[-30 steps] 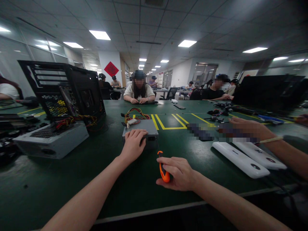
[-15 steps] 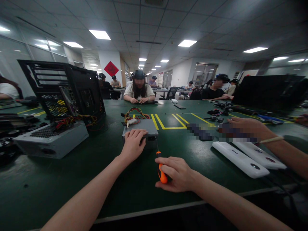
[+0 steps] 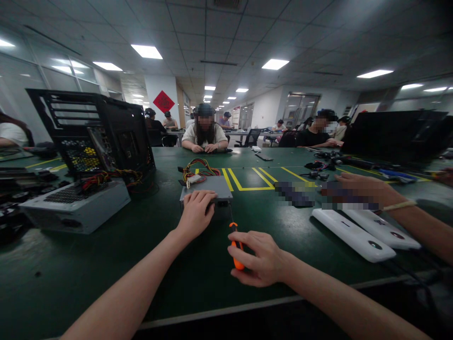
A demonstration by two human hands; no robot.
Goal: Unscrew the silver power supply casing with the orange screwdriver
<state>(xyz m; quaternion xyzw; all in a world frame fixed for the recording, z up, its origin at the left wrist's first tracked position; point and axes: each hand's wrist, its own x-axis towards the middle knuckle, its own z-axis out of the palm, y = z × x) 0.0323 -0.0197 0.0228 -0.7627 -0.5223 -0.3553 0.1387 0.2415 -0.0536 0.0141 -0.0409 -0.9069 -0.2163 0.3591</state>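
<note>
A grey computer power supply (image 3: 221,186) lies on the green table in front of me, its bundle of coloured wires (image 3: 201,170) at the far side. My left hand (image 3: 198,210) holds it down, fingers over the top and thumb at the near face. In my right hand (image 3: 256,257) is a screwdriver (image 3: 238,259) with an orange and black handle. Its thin shaft points away from me and meets the right end of the power supply's near face. Whether the tip sits in a screw is too small to tell.
To the left stand an open black computer case (image 3: 123,137) and a second power supply (image 3: 78,212). White power banks (image 3: 354,236) lie at right, beside another person's hand (image 3: 368,189) over a blurred-out object. Opposite sits a co-worker (image 3: 205,132). Cables (image 3: 322,163) and pliers (image 3: 396,175) lie farther right.
My right hand's fingers have shifted and loosened around the screwdriver handle, which has turned slightly. My left hand and the power supply have stayed put.
</note>
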